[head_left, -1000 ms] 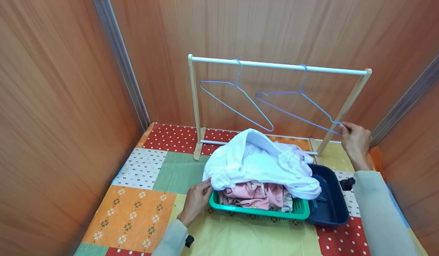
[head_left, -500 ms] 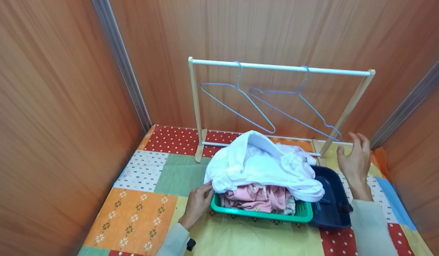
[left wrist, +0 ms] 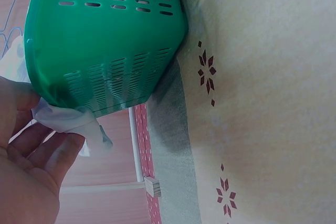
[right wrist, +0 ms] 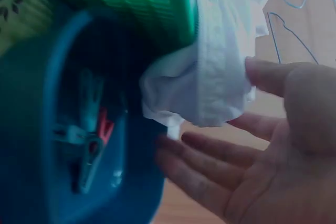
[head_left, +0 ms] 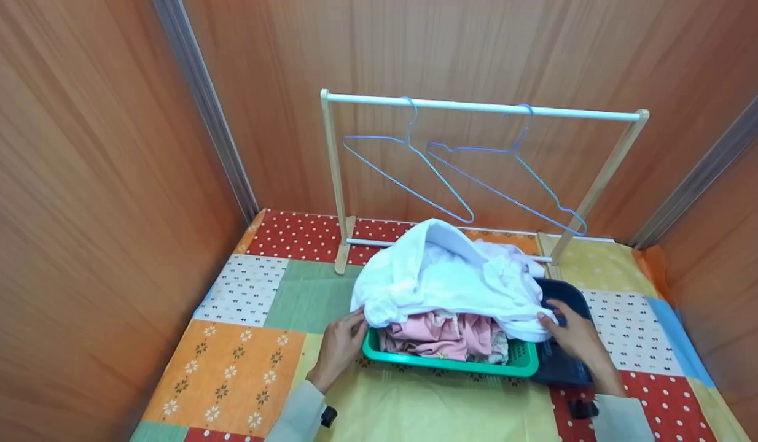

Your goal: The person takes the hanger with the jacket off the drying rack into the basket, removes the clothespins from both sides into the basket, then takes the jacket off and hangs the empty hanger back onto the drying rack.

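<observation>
A white garment (head_left: 443, 288) is heaped over the green basket (head_left: 446, 367), above folded pink clothing (head_left: 437, 334). At the basket's left corner, my left hand (head_left: 339, 347) pinches a bit of the white cloth between thumb and fingers, shown close up in the left wrist view. My right hand (head_left: 575, 334) is at the garment's right end, over the dark blue tub. In the right wrist view its fingers (right wrist: 210, 166) are spread and loosely bent, with the thumb right at the white cloth (right wrist: 220, 77).
Behind the basket stands a rack with a white rail (head_left: 477, 107) and wooden posts. Two blue wire hangers, a left one (head_left: 440, 178) and a right one (head_left: 539, 181), hang from it. The dark blue tub (right wrist: 52, 103) holds several clothespins (right wrist: 90, 153). Wood-grain panels surround the patchwork cloth.
My right hand has let go of the right hanger's end and come down toward me to the white garment's right end. That hanger has swung slightly. My left hand stays put.
</observation>
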Motion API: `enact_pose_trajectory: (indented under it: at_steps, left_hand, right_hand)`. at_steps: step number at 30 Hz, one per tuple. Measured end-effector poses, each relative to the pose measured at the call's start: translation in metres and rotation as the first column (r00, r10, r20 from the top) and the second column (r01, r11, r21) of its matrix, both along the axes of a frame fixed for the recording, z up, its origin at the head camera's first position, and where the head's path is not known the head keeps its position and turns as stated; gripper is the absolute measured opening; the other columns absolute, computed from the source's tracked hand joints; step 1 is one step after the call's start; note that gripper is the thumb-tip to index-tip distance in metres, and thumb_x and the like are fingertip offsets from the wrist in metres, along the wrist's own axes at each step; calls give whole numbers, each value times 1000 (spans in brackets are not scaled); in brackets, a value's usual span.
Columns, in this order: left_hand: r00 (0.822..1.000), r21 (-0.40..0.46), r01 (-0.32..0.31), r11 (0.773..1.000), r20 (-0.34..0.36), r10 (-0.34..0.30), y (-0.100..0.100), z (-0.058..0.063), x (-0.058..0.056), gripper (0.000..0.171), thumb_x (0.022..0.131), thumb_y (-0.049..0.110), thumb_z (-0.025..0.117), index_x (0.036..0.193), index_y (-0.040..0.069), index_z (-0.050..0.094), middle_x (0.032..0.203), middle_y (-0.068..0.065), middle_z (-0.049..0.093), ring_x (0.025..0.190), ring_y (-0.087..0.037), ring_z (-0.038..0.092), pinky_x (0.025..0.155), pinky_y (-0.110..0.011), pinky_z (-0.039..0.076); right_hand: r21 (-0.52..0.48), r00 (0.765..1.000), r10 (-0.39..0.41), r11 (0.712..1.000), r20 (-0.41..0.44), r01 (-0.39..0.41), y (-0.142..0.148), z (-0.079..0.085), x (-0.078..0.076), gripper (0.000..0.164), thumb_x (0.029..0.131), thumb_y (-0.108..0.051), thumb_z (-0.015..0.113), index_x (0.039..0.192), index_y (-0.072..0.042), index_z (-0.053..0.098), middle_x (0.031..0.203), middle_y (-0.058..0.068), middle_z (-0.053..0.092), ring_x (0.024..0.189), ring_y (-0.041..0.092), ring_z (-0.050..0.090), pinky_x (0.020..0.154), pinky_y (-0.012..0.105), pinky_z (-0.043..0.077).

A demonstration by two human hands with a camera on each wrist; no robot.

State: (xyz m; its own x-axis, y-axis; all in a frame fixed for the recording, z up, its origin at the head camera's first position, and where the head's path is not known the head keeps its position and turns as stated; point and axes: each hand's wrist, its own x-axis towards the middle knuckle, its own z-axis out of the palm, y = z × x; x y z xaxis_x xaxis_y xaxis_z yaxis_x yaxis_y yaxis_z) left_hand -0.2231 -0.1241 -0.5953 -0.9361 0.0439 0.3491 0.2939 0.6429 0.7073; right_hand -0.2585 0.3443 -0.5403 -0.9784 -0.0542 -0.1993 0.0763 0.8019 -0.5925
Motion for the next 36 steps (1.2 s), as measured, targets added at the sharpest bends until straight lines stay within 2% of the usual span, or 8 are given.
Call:
enact_pose_trajectory:
  at_steps: [4, 10, 16, 20, 24, 31, 33, 36]
  left_hand:
    - [1000, -16, 4, 1000, 18, -3, 0, 2, 0, 27, 97, 15, 61, 122, 12, 70, 132, -6, 65, 118, -23, 64, 93, -40, 55]
    - [1000, -41, -12, 999, 13, 13, 0, 10, 1, 25, 96, 14, 63, 119, 9, 71, 124, -9, 69, 113, -25, 67, 92, -41, 55]
    - [999, -42, -44, 998, -2, 44, -3, 15, 3, 34, 93, 14, 65, 126, 8, 65, 127, -11, 67, 99, -21, 68, 89, -43, 56]
    - [999, -22, 7, 1000, 46, -6, 2, 21, 3, 47, 92, 19, 64, 138, 11, 56, 138, -11, 60, 114, -24, 62, 98, -47, 51]
    - [996, -56, 80, 995, 32, -79, 11, 26, 2, 45, 96, 22, 62, 139, 11, 54, 139, -10, 59, 128, -27, 57, 102, -45, 49]
    - [985, -133, 143, 981, -72, -154, 30, 30, 9, 35, 92, 4, 65, 127, 4, 63, 125, -13, 68, 114, -28, 66, 94, -41, 54]
    - [981, -167, 183, 969, -34, -191, 35, 32, 10, 35, 93, 6, 65, 128, 4, 63, 126, -13, 67, 117, -28, 65, 95, -40, 54]
    - [974, -258, 227, 939, 48, -223, 42, 34, 10, 35, 95, 15, 64, 129, 6, 63, 129, -11, 67, 120, -26, 63, 99, -40, 52]
  right_hand:
    - [-61, 999, -13, 998, -38, 10, -1, -6, 5, 77, 97, -63, 43, 151, -8, 35, 148, 32, 40, 130, 48, 45, 102, 64, 39]
    - [-85, 995, -7, 996, -103, -2, -4, -6, 5, 59, 99, -44, 54, 145, -7, 45, 148, 30, 41, 124, 42, 46, 103, 62, 38]
    - [-105, 980, -57, 994, -191, 38, -12, -3, 12, 46, 99, -30, 59, 138, -8, 53, 130, 25, 59, 97, 29, 60, 72, 29, 46]
    - [-161, 967, -72, 986, -246, 33, -24, 3, 19, 39, 97, -25, 62, 133, -8, 58, 126, 23, 62, 99, 30, 68, 71, 23, 54]
    - [-191, 928, -64, 981, -367, -8, -47, 8, 20, 27, 93, -15, 67, 120, -11, 68, 116, 15, 69, 92, 23, 71, 75, 23, 57]
    - [-129, 832, 34, 983, -554, -127, -93, 1, 27, 16, 85, -5, 74, 101, -10, 74, 97, 4, 74, 79, 15, 68, 66, 24, 57]
    - [-76, 837, 91, 985, -540, -156, -104, -2, 30, 16, 85, -6, 74, 101, -11, 74, 98, 3, 73, 83, 15, 68, 68, 27, 58]
    - [4, 879, 174, 981, -444, -192, -115, -5, 35, 15, 88, -9, 72, 102, -12, 73, 101, 3, 73, 89, 17, 68, 76, 36, 58]
